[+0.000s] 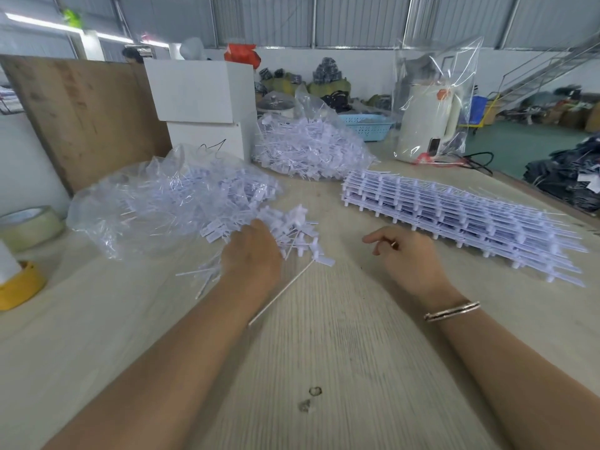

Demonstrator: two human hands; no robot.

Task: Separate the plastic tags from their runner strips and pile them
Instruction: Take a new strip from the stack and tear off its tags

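Two bare forearms reach forward over the pale wood-grain table [324, 352]. Taking the flat stack of uncut runner strips [461, 219] on the right as landmark, everything else lies to its left or behind it. Far left of the stack sit two rolls of tape: a clear one [31, 227] and, nearer the table edge, a yellow one [19, 285]. Next comes a clear plastic bag [136, 203] spilling a pile of loose white tags [207, 203]. The left hand [251, 254] lies knuckles up at the near edge of that pile, its fingers curled down out of sight among a bunch of tags [298, 228]; it seems to be gripping them, though the hold itself is hidden. A single bare runner rod [281, 292] slants across the table just right of the left wrist. Between rod and stack, the right hand [410, 254] hovers palm down, fingers loosely bent, holding nothing, a ring on one finger and a bracelet [453, 310] at the wrist. Behind the stack lie a second heap of tags [311, 147] in another clear bag, two stacked white boxes [203, 102], a blue basket [367, 125] and one bagged white kettle [428, 121].
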